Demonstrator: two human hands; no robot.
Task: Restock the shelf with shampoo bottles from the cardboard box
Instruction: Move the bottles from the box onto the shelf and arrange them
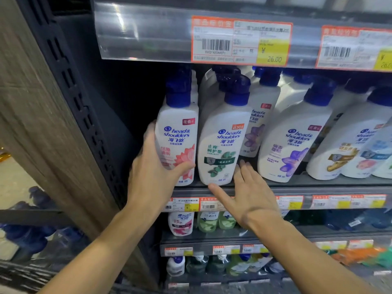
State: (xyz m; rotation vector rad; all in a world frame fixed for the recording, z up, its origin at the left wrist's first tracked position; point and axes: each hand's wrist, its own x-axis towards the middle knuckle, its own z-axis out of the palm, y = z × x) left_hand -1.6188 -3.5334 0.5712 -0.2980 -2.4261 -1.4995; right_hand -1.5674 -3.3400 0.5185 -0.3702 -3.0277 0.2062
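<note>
A white shampoo bottle with a blue cap and pink flower label point(177, 132) stands at the left end of the middle shelf point(297, 188). My left hand point(152, 168) wraps its lower left side, thumb across the front. Beside it stands a white bottle with a green leaf label point(222, 145). My right hand point(248, 194) is open, fingers spread, touching this bottle's lower right edge and the shelf front. More white blue-capped bottles point(294, 141) fill the row to the right. The cardboard box is not in view.
An upper shelf edge with price tags point(241, 41) hangs just above the bottle caps. A dark slotted upright point(80, 107) and a wooden side panel point(31, 107) bound the shelf on the left. Lower shelves point(212, 236) hold smaller bottles.
</note>
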